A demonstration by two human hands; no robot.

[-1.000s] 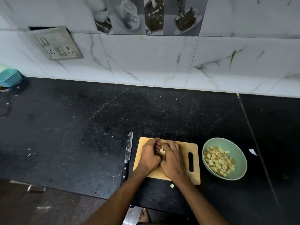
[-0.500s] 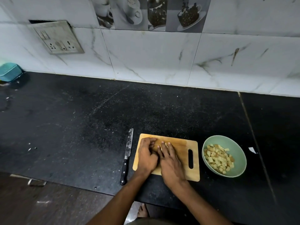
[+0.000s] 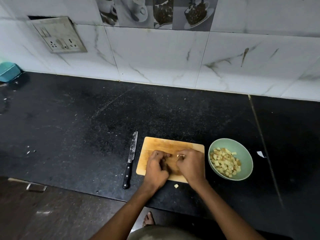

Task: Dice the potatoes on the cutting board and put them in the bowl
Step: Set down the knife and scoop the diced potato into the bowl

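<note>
A wooden cutting board [image 3: 166, 144] lies on the black counter, with both my hands over its near half. My right hand [image 3: 191, 166] has its fingers curled around a few pale potato pieces [image 3: 180, 155] that peek out at the fingertips. My left hand [image 3: 156, 168] is cupped beside it with fingers bent; what it holds is hidden. A light green bowl [image 3: 245, 153] just right of the board holds several potato cubes [image 3: 225, 161]. One stray cube [image 3: 176, 186] lies on the counter in front of the board.
A black-handled knife [image 3: 131, 158] lies on the counter left of the board, blade pointing away. A white scrap [image 3: 260, 154] lies right of the bowl. A teal container [image 3: 7, 73] is at the far left by the tiled wall. The counter's front edge runs below my wrists.
My hands were pressed together holding cubes, then lay flat on the board. Now they are slightly apart, fingers curled, the right one nearer the bowl. The camera has shifted a little.
</note>
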